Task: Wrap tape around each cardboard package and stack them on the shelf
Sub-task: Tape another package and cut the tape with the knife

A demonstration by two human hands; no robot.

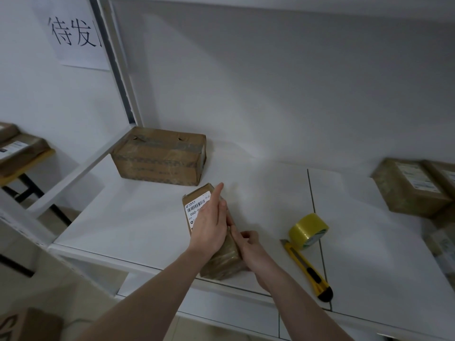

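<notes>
**A:** Cardboard package (216, 252) lying on white shelf (147, 217), near front edge, long axis running away from camera. White barcode label (197, 207) on top face, partly under left hand.

**B:** Hands?

**A:** Left hand (211, 225) flat on top of package, fingers (218, 193) straight and pressed together, pointing toward back wall. Right hand (246, 242) against package's right side, fingers curled; looks like pressing or pinching at the edge, cannot tell which.

**B:** Tape and cutter?

**A:** Yellow-tinted tape roll (307, 231) standing on edge on shelf, right of package, apart from it. Yellow utility knife (307, 269) lying just in front of roll, tip near roll, handle end toward shelf's front edge.

**B:** Other boxes?

**A:** Larger taped box (160, 156) at back left corner of shelf, well apart from handled package. Labelled boxes (413, 188) at far right of shelf. More parcels (19, 148) on yellow-edged stand off to left. Paper sign (71, 33) with printed characters on left wall.
</notes>
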